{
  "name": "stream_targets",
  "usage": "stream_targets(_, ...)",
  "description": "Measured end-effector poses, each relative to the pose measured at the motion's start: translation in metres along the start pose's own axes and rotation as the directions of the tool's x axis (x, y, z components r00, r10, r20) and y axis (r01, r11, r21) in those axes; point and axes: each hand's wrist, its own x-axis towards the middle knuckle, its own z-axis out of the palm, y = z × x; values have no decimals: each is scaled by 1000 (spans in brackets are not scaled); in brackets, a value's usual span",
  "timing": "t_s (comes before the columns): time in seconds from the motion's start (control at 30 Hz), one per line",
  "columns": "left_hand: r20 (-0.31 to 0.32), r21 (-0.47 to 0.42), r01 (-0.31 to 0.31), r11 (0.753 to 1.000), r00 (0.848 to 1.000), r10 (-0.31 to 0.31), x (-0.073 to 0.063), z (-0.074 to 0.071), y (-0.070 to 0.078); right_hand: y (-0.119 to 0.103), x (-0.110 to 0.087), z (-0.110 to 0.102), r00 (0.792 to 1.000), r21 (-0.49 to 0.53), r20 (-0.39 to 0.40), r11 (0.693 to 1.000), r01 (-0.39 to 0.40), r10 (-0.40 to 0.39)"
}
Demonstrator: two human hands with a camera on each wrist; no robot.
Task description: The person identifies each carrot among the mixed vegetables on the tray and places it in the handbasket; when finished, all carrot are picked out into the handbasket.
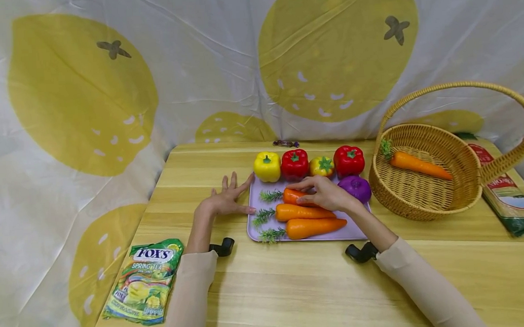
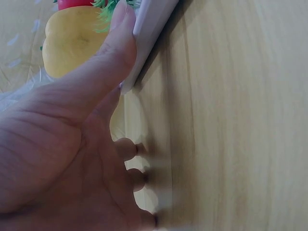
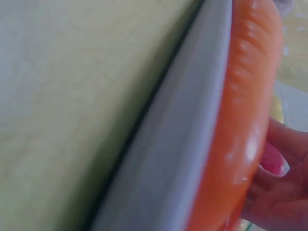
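A lilac tray (image 1: pixel 358 233) holds several orange carrots with green tops. My right hand (image 1: pixel 326 192) grips the rearmost carrot (image 1: pixel 292 196), its fingers curled over the body. Two more carrots, a middle one (image 1: pixel 297 212) and a front one (image 1: pixel 314 227), lie in front of it. At the tray's left edge my left hand (image 1: pixel 223 201) has its fingers spread, with the thumb against the rim in the left wrist view. Along the back sit a yellow bell pepper (image 1: pixel 267 167), two red bell peppers (image 1: pixel 294 164) and a yellow-red round fruit (image 1: pixel 322 167). A purple onion (image 1: pixel 356 188) is at the right.
A wicker basket (image 1: pixel 390 202) with a tall handle stands right of the tray, with one carrot (image 1: pixel 419 165) inside. Behind it lies a red-and-green package (image 1: pixel 508 195). A green candy bag (image 1: pixel 144 282) lies at the front left. A small wrapped item (image 1: pixel 286 144) is near the curtain.
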Motion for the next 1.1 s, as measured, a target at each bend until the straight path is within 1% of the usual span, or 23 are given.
stream_targets(0.1, 1, -1, 1, 1000, 1000, -1, 0, 0, 0, -5, -2, -3, 1000, -9, -2, 1000, 20, -20)
stream_targets(0.33, -1, -4, 3, 1000, 1000, -3, 0, 0, -1, -20, -8, -13, 1000, -30, -18, 999, 13, -14)
stream_targets(0.57, 0, 2, 6, 1000, 1000, -6, 1, 0, 0, -27, -18, -25, 999, -21, -31, 1000, 16, -17)
stream_targets(0.8, 7, 3, 6, 1000, 1000, -6, 1, 0, -1, -33, -30, -43, 997, -82, -64, 995, 48, -53)
stream_targets(0.93, 9, 0, 7, 1000, 1000, -7, 2, 0, -1, -37, -41, -56, 997, -93, -74, 995, 22, -29)
stream_targets(1.1, 12, 0, 7, 1000, 1000, -7, 3, 0, -2, -38, -61, -77, 995, -95, -96, 995, -19, 9)
